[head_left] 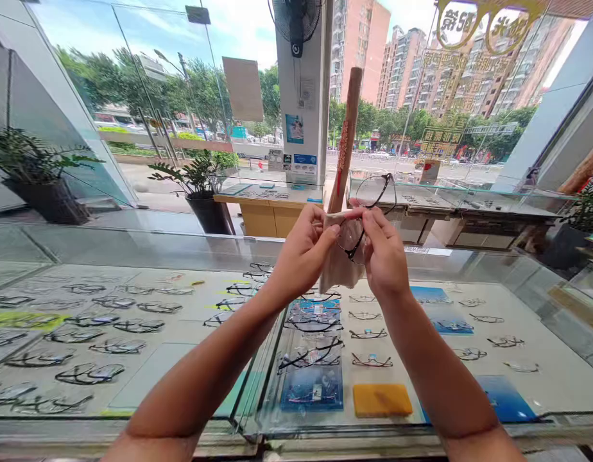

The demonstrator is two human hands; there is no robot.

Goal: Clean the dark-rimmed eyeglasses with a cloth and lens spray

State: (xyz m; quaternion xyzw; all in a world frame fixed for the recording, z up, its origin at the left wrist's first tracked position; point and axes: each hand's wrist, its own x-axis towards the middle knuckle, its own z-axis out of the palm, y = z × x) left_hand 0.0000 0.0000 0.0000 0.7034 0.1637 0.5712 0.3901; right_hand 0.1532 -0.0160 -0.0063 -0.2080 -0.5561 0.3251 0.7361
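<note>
Left hand (309, 247): pinching a pale cloth (342, 266) against a lens
Right hand (386, 250): closed on the frame of the glasses (354, 248)
Glasses: raised upright between both hands, one lens above the fingers, the other seemingly partly wrapped in cloth, though fingers hide the exact contact
Worktop (320, 250): glass, below the hands, spectacle rows inside
Yellow block (382, 400): near the worktop's close edge

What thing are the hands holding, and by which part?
The right hand holds glasses near the middle, between the lenses; the left hand pinches a cloth by its top edge.
</note>
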